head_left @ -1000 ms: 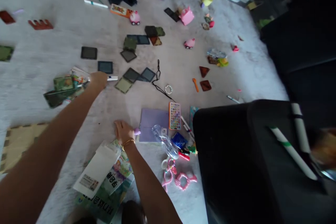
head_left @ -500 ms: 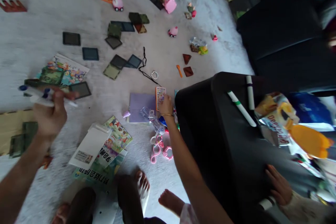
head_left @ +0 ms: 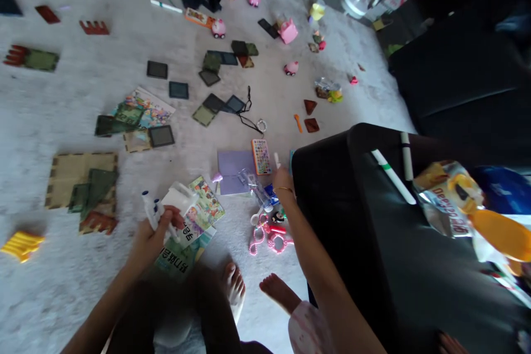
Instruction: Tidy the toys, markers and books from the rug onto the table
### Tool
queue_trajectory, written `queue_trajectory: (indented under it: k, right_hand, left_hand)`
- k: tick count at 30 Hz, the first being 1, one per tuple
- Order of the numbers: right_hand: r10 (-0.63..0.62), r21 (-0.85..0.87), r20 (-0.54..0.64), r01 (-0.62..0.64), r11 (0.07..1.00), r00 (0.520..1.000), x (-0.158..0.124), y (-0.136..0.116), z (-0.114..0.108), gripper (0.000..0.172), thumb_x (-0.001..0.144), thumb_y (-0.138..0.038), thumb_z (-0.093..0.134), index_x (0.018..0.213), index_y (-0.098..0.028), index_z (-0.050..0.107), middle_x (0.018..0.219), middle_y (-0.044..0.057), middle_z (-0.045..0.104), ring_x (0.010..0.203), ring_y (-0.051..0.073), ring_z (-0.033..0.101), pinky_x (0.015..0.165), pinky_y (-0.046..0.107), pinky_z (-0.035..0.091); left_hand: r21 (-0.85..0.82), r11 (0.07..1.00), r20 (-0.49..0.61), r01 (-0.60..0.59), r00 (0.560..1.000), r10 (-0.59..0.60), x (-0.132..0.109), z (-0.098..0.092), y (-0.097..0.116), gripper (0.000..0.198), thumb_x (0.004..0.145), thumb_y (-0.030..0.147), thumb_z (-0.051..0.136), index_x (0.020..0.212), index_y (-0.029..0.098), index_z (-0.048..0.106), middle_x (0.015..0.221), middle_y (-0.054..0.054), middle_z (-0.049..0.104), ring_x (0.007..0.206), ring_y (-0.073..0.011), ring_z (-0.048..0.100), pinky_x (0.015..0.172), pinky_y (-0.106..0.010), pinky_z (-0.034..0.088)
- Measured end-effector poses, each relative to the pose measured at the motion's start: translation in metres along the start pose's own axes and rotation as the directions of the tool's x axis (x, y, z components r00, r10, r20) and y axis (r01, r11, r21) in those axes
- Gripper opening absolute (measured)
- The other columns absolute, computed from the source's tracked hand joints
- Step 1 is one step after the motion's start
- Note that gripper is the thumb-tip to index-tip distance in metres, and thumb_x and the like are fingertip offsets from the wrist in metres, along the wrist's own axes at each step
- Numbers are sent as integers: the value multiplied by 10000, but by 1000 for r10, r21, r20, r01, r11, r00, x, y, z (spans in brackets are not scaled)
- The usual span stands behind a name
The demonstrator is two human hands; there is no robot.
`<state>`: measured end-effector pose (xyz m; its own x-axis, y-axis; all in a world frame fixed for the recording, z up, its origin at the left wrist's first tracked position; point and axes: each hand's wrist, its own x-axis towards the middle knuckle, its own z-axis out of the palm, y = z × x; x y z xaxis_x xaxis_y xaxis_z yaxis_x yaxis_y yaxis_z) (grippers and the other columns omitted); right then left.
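My left hand (head_left: pixel 160 235) is closed around several white markers (head_left: pixel 150 210) with blue ends, above a pile of picture booklets (head_left: pixel 205 199). A white box-like piece (head_left: pixel 179 197) lies by its fingers. My right hand (head_left: pixel 283 178), with a bracelet at the wrist, is closed beside the black furniture edge. A slim white marker-like piece (head_left: pixel 277 161) sticks up from its fingertips. Left of that hand lie an orange toy phone (head_left: pixel 261 156), a purple sheet (head_left: pixel 235 170) and a clear plastic piece (head_left: pixel 255 188). Pink beaded toys (head_left: pixel 258 237) lie below it.
A black table (head_left: pixel 373 199) on the right carries white markers (head_left: pixel 393 177), a snack bag (head_left: pixel 443 199) and an orange piece (head_left: pixel 504 235). Dark translucent tiles (head_left: pixel 161 135) and pink toys (head_left: pixel 287 31) are scattered over the floor. Another person's foot (head_left: pixel 280 292) is near mine.
My left hand has moved right and down with the markers, from over the tiles to the booklets. My right hand has left the toy phone and shifted right. The view has turned left.
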<state>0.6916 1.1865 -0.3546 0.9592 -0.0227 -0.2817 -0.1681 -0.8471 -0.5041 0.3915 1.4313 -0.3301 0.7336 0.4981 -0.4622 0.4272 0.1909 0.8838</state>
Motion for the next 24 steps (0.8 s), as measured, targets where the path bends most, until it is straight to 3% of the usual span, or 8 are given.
queue_trajectory:
  k: [3,5,7,10,14,16,19,24]
  right_hand:
    - [-61,57,123,54,997,991,-32,-22,5,260,908,-374,559,890,-124,626,769,141,676,703,212,620,600,297,431]
    - [-114,192,297,57,980,948,-59,-41,12,339,896,-481,535,883,-154,624,707,67,668,520,125,510,500,242,372]
    - [-181,388,532,-48,920,827,-85,-62,20,406,842,-561,565,859,-160,633,694,32,666,423,63,368,428,209,283]
    - [-309,552,753,-303,777,580,-122,-87,34,411,711,-536,722,831,-147,668,745,12,665,416,14,287,405,188,213]
    - [-317,511,827,-387,767,465,-154,-97,56,449,638,-514,795,878,-146,702,678,-16,624,468,43,437,455,189,353]
    - [-299,484,836,-364,796,460,-162,-93,66,493,621,-535,803,913,-151,700,656,-19,617,515,83,517,490,214,415]
    - [-310,506,785,-265,821,537,-168,-86,77,482,664,-567,760,908,-158,688,631,-37,584,489,73,464,480,211,387]
    - [-446,468,620,151,870,646,-181,-78,89,470,823,-614,570,671,-171,597,529,-51,449,535,92,392,518,222,310]
  left_hand:
    - [-138,989,75,47,997,-37,2,8,13,451,794,631,603,899,198,670,840,-79,735,771,-233,699,706,-351,558]
    - [-280,951,132,131,987,-97,3,15,18,517,747,649,654,972,184,678,935,-104,742,843,-248,711,764,-369,569]
    - [-410,881,207,237,965,-163,3,21,20,592,707,649,701,1056,172,673,1034,-124,733,918,-258,709,818,-377,568]
    - [-493,780,342,385,910,-233,1,28,18,590,712,587,735,1133,178,666,1141,-127,711,969,-250,699,835,-367,562]
    - [-453,748,394,485,862,-320,-7,29,9,462,750,547,717,997,156,708,946,-118,749,785,-227,703,705,-336,556]
    - [-450,743,354,495,863,-361,-10,29,5,419,726,541,736,879,152,710,828,-106,743,697,-211,683,652,-321,543]
    - [-492,734,271,467,884,-381,-10,31,0,428,677,526,772,883,157,705,795,-87,738,702,-210,683,666,-323,548]
    - [-537,781,131,319,946,-297,-1,38,-9,584,681,561,754,1088,149,679,897,-91,748,865,-242,707,771,-351,561]
